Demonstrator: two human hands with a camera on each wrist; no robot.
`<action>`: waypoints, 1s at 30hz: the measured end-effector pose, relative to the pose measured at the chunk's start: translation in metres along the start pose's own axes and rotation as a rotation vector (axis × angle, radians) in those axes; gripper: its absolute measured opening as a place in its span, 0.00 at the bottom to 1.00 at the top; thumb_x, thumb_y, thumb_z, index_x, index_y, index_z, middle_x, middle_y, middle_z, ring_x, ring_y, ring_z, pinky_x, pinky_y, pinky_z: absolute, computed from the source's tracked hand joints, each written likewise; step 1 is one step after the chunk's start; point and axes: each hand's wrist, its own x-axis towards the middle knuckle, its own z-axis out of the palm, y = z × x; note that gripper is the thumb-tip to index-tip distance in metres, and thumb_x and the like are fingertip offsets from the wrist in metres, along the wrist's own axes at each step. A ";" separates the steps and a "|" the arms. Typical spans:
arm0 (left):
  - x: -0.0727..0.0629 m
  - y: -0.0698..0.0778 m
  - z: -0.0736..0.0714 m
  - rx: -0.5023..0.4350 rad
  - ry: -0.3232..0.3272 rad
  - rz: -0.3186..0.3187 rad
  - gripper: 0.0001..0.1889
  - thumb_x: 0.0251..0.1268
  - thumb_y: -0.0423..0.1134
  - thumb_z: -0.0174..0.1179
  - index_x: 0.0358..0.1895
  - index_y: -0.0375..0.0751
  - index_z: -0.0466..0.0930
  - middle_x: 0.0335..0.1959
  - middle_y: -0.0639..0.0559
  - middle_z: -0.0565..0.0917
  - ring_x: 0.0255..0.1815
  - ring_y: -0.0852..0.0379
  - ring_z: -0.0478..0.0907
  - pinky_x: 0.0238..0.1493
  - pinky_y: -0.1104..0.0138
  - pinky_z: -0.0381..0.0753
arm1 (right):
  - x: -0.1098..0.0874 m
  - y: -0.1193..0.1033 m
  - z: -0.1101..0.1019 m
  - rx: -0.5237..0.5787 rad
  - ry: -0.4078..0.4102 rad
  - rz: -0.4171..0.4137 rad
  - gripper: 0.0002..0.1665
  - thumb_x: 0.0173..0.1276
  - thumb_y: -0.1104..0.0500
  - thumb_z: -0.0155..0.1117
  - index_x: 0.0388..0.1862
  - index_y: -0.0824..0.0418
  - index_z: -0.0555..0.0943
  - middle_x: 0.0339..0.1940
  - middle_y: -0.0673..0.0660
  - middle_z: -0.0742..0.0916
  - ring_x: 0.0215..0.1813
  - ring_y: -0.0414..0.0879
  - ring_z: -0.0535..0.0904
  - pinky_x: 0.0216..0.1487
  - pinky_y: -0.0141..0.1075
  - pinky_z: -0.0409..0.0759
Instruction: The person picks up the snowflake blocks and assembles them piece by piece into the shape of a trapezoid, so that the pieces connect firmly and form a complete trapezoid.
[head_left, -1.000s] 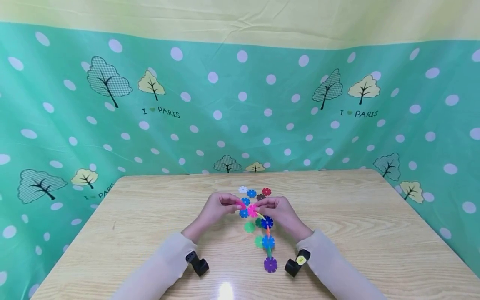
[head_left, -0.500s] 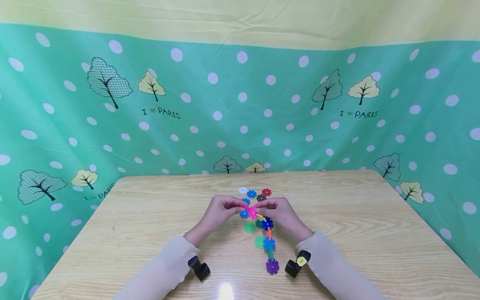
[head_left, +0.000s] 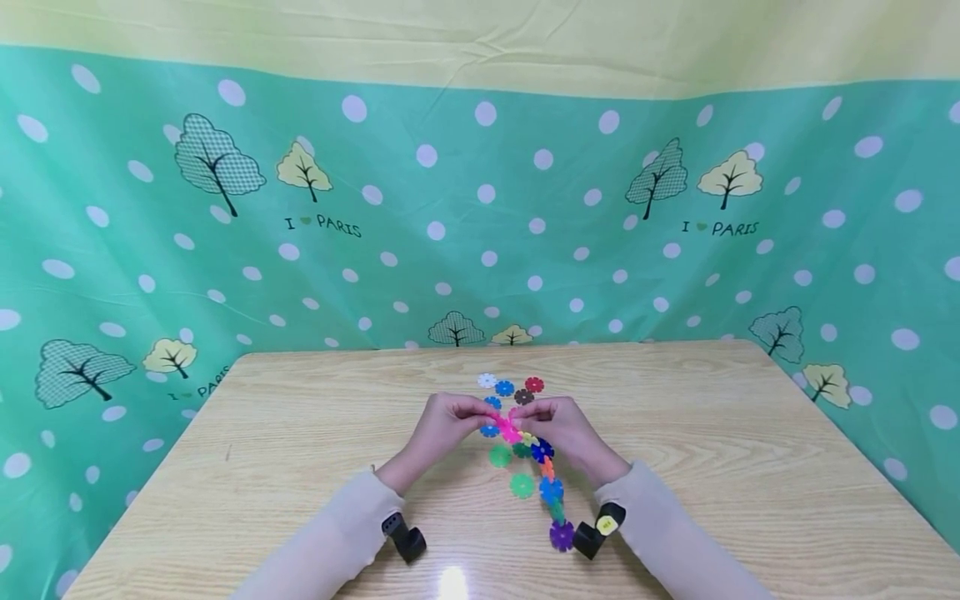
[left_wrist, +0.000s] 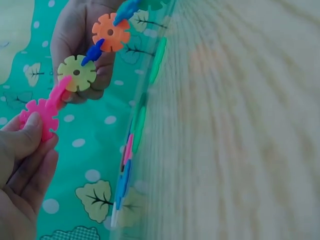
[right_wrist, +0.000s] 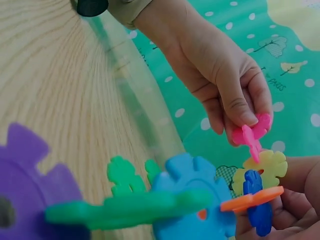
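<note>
My left hand pinches a pink slotted flower disc between thumb and fingers. That disc meets a second pink disc, seen edge-on at the end of a chain of interlocking discs. Along the chain follow a yellow disc, a dark blue disc, an orange disc, a light blue disc, a green disc and a purple disc. My right hand grips the chain near its pink and yellow discs; its exact fingertip contact is partly hidden.
Loose flower discs lie on the wooden table: a white one, a red one, a brown one, several blue ones and light green ones. A polka-dotted curtain hangs behind the table.
My left hand has come right, bringing its pink disc against the pink end of the chain. The chain's purple lower end has swung right, toward the right wrist.
</note>
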 end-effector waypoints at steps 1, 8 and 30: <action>0.000 -0.002 0.001 0.001 0.007 0.012 0.05 0.55 0.24 0.63 0.36 0.31 0.85 0.34 0.41 0.87 0.36 0.50 0.85 0.39 0.70 0.83 | 0.000 0.000 0.000 0.004 -0.004 0.003 0.08 0.62 0.64 0.66 0.38 0.68 0.84 0.38 0.57 0.87 0.36 0.41 0.80 0.40 0.31 0.79; -0.001 -0.007 0.006 0.041 0.051 0.097 0.05 0.54 0.24 0.63 0.32 0.34 0.86 0.31 0.44 0.87 0.32 0.54 0.85 0.36 0.70 0.83 | -0.005 -0.003 0.002 0.054 -0.018 0.018 0.06 0.65 0.67 0.61 0.37 0.71 0.80 0.33 0.55 0.84 0.35 0.41 0.79 0.41 0.31 0.79; 0.000 -0.007 0.003 -0.030 0.039 -0.091 0.08 0.57 0.32 0.65 0.40 0.36 0.85 0.38 0.46 0.87 0.37 0.58 0.84 0.40 0.69 0.83 | -0.001 -0.002 0.000 0.059 -0.073 -0.015 0.16 0.64 0.57 0.65 0.43 0.68 0.79 0.39 0.54 0.85 0.41 0.43 0.80 0.48 0.37 0.80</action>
